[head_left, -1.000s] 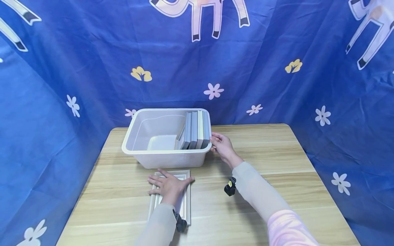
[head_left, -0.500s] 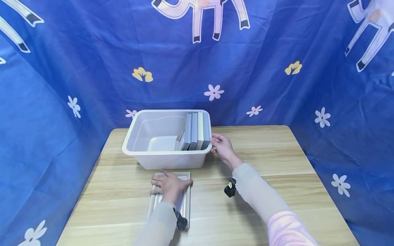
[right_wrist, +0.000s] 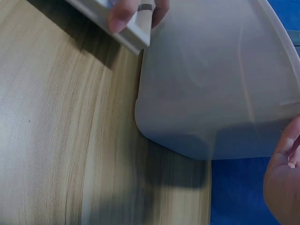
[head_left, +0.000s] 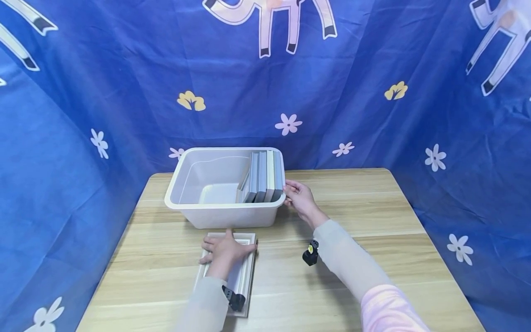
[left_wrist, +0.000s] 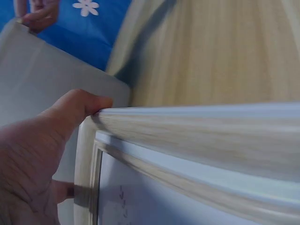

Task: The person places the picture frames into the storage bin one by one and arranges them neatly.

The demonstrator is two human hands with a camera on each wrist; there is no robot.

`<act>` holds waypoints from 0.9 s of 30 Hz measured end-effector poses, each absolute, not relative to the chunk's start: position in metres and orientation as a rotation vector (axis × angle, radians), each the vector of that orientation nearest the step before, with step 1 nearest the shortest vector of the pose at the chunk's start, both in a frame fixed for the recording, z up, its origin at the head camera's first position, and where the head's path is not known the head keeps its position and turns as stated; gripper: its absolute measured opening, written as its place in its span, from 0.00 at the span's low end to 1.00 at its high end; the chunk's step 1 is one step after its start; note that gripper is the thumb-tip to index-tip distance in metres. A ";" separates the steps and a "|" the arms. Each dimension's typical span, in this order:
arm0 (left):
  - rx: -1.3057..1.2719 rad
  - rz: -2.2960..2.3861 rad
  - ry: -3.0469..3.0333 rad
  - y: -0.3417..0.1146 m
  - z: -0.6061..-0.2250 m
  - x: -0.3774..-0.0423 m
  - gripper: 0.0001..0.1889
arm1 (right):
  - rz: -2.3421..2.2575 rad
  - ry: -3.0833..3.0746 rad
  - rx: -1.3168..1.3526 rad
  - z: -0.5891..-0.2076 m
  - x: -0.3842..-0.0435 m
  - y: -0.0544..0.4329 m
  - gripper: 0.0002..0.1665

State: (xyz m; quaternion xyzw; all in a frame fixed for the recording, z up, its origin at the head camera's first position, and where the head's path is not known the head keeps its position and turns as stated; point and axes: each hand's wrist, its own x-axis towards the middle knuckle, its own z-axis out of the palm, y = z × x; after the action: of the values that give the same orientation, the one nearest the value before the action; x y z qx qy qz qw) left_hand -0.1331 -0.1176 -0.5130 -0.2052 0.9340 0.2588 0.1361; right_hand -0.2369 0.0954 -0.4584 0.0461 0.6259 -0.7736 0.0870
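Note:
A pale wood-toned picture frame [head_left: 249, 281] with a white inset is raised off the table in front of the bin. My left hand [head_left: 226, 252] spans the frame's far end, thumb on the right edge and fingers on the left. The left wrist view shows that thumb [left_wrist: 89, 101] at the frame's corner [left_wrist: 87, 140]; a shadow lies below the frame [right_wrist: 131, 35] in the right wrist view. My right hand [head_left: 300, 198] holds the right rim of a white plastic bin [head_left: 226, 216]. Several flat book-like items [head_left: 262, 175] stand upright in the bin's right side, one leaning.
The bin stands at the back of a light wood table [head_left: 356, 240]. Blue patterned cloth [head_left: 332, 83] hangs behind and on both sides. A black wrist camera [head_left: 310, 253] sits under my right forearm.
My left hand, spread flat over the picture frame before, has tightened on its edges. The frame has come up off the table and turned slightly. The right hand and bin stay put.

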 end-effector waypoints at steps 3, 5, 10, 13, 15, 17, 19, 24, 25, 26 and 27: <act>-0.548 0.753 2.708 -0.121 -0.505 -0.132 0.59 | -2.302 1.866 0.139 -0.458 -0.237 0.095 0.21; -0.532 0.763 2.713 -0.123 -0.499 -0.130 0.58 | -2.300 1.866 0.142 -0.457 -0.236 0.095 0.21; -0.506 0.812 2.746 -0.127 -0.486 -0.126 0.55 | -2.300 1.863 0.148 -0.455 -0.235 0.094 0.21; -0.497 0.839 2.769 -0.129 -0.477 -0.123 0.58 | -2.302 1.865 0.144 -0.455 -0.235 0.094 0.21; -0.491 0.852 2.785 -0.131 -0.472 -0.121 0.60 | -2.302 1.867 0.139 -0.455 -0.235 0.094 0.21; -0.487 0.883 2.809 -0.133 -0.467 -0.120 0.60 | -2.302 1.872 0.133 -0.456 -0.235 0.094 0.21; -0.480 0.916 2.838 -0.134 -0.463 -0.119 0.58 | -2.302 1.873 0.132 -0.456 -0.235 0.094 0.21; -0.465 1.033 2.914 -0.135 -0.454 -0.115 0.51 | -2.298 1.876 0.135 -0.455 -0.235 0.094 0.21; -0.464 1.054 2.926 -0.135 -0.453 -0.114 0.51 | -2.297 1.876 0.138 -0.455 -0.235 0.094 0.21; -0.465 1.071 2.940 -0.136 -0.452 -0.114 0.51 | -2.296 1.876 0.140 -0.455 -0.235 0.094 0.21; -0.467 1.083 2.956 -0.136 -0.452 -0.113 0.51 | -2.296 1.876 0.144 -0.455 -0.235 0.094 0.21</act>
State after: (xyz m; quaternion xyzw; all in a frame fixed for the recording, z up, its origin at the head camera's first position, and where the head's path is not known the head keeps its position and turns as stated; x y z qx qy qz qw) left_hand -0.1134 -0.1357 -0.4516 -0.1466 0.9286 0.3404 -0.0205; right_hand -0.2348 0.0938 -0.4552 0.0482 0.6297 -0.7705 0.0866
